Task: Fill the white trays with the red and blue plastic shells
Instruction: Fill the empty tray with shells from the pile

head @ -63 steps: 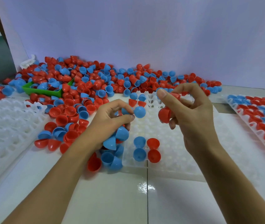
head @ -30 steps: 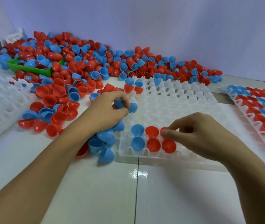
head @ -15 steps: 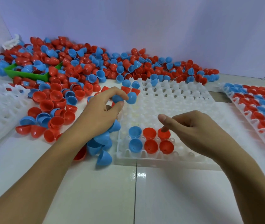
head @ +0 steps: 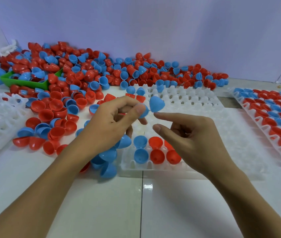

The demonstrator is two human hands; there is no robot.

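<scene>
Your left hand (head: 112,124) pinched a blue shell (head: 156,104) above the white tray (head: 204,107). Your right hand (head: 187,134) waited open just beside it. Next, it likely needed to take that shell.

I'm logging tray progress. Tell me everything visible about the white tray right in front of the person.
The white tray is a translucent, moulded plastic grid of round cups with raised peaks between them. It lies flat on the white table. Only its near-left corner is filled: two blue shells and at least three red shells, open side up. Both hands hover above it, and loose shells crowd its far and left edges.
</scene>
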